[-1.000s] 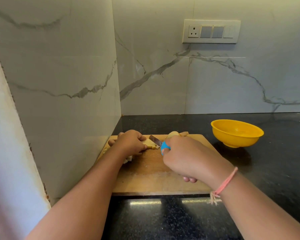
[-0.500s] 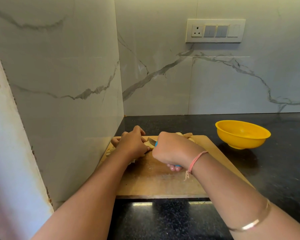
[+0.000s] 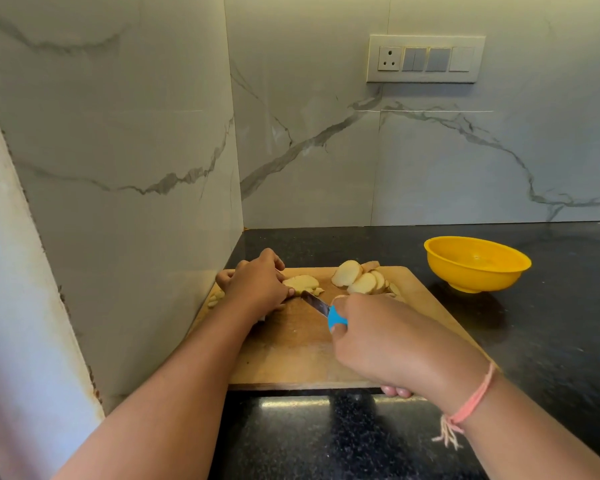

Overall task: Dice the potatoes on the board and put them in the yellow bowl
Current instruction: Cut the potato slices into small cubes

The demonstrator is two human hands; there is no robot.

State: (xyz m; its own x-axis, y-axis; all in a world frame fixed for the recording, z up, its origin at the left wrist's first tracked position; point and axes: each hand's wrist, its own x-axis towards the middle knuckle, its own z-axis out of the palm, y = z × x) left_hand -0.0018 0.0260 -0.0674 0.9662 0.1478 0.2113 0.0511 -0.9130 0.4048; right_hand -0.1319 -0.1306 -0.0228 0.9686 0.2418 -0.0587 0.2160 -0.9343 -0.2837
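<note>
A wooden cutting board lies on the black counter. My left hand presses down on a stack of potato slices at the board's far left. My right hand grips a knife by its blue handle, the blade pointing toward the left hand's fingertips, just in front of the held slices. More potato slices lean in a fanned row at the board's far middle. A few cut pieces lie at the left edge. The yellow bowl stands to the right of the board and looks empty.
Marble walls close the corner on the left and behind. A switch plate with a socket is on the back wall. Black counter stretches right of the board and in front of it.
My right hand has drawn back toward me and to the right with the knife, uncovering the blade and the fanned slices. The left hand stays on the slice stack.
</note>
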